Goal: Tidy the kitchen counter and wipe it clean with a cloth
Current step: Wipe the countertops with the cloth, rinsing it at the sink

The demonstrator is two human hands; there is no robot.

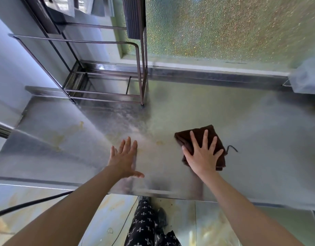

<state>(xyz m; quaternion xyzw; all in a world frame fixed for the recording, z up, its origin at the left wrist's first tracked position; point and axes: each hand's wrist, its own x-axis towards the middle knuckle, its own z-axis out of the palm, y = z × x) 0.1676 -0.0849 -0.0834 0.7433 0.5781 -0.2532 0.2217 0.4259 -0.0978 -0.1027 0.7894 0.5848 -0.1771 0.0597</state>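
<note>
A folded dark brown terry cloth point(201, 139) lies flat on the brushed stainless-steel kitchen counter point(259, 139), a little right of the counter's middle and nearer the front edge than the back. The right hand point(202, 157) presses down on it, palm flat, fingers straight and spread across the cloth's top; nothing is curled round the fabric. A thin loose thread point(232, 148) trails from the cloth's right edge onto the bare metal.

The left hand point(123, 158) is stretched out to the left of the cloth, well apart from it, fingers straight and fanned, thumb pointing right. It holds nothing. It seems to hover just over the counter or rest lightly on it; the blur there makes contact hard to judge.

Between the two hands and further back, yellowish stains point(159, 142) mark the metal, with more pale yellow smears point(64, 134) toward the left part of the counter.

At the back left stands a dark metal wire rack point(103, 93), its feet on the counter. Behind the counter runs a frosted, pebbled glass window point(224, 27). At the far right edge sits a pale, blurred object point(307, 79), too unclear to name.

Below the counter's front edge, black trousers with a white cross pattern point(144, 222) and a black cable point(28, 204) show.
</note>
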